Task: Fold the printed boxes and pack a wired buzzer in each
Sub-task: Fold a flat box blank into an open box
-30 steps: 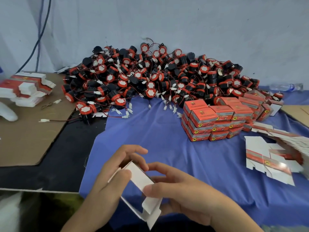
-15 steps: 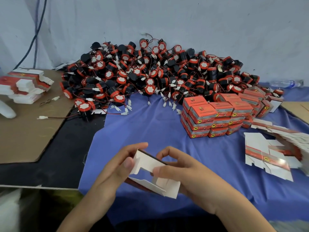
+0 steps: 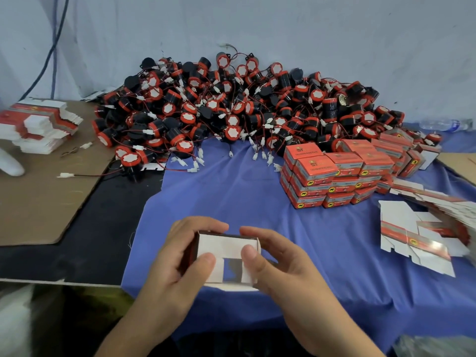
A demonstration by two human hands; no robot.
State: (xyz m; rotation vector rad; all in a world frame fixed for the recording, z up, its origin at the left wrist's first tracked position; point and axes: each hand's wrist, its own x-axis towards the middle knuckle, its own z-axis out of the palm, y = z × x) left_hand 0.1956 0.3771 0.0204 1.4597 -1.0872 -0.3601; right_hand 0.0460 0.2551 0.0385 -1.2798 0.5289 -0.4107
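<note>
Nearest the camera, the left hand (image 3: pixel 177 256) and the right hand (image 3: pixel 280 261) hold one printed box (image 3: pixel 226 249) between them just above the blue cloth (image 3: pixel 231 191). Each hand's fingers curl round one end of the box while its thumb presses on the white flaps facing the camera. The box sits squarely between the two palms, its white inside showing and a dark gap left between the flaps. Half a second ago the same box was a tilted, half-opened blank with one flap hanging loose; now it is squared up into a rectangular shell and the hands have closed in on its sides. To the right, loose flat blanks (image 3: pixel 412 235) lie spread on the cloth. Beyond them stands a stack of packed red boxes (image 3: pixel 332 173), unchanged. On the left a cardboard sheet (image 3: pixel 38 202) carries another pile of flat blanks (image 3: pixel 38 124). Farthest back, a heap of wired buzzers (image 3: pixel 231 112) lies against the pale wall (image 3: pixel 334 34), with a clear bottle (image 3: pixel 443 124) at the far right.
</note>
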